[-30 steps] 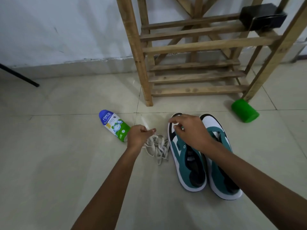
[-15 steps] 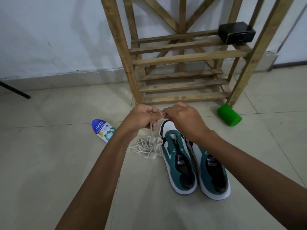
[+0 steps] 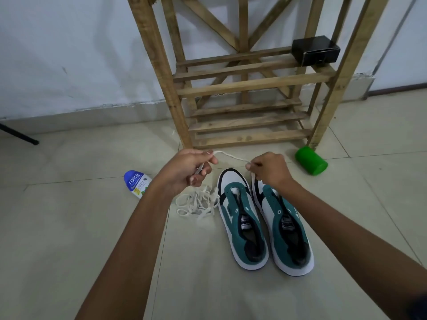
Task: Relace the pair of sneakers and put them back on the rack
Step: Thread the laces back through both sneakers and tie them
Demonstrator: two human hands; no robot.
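Two teal, white and black sneakers stand side by side on the floor tiles without laces, the left sneaker (image 3: 240, 218) and the right sneaker (image 3: 286, 227), toes toward the wooden rack (image 3: 245, 84). A white lace (image 3: 231, 155) stretches in the air between my hands above the toes. My left hand (image 3: 187, 172) pinches one part of it and my right hand (image 3: 268, 172) pinches the other. The remaining lace lies in a loose tangled pile (image 3: 198, 203) on the floor left of the sneakers, below my left hand.
A blue-capped white bottle (image 3: 136, 183) lies on the floor to the left. A green cylinder (image 3: 310, 160) lies by the rack's right front leg. A black box (image 3: 315, 50) sits on the rack's upper shelf. A dark rod (image 3: 20, 136) crosses the floor far left.
My hands, close together half a second ago, have drawn apart, pulling a length of lace taut between them. The view has shifted so the rack looks closer.
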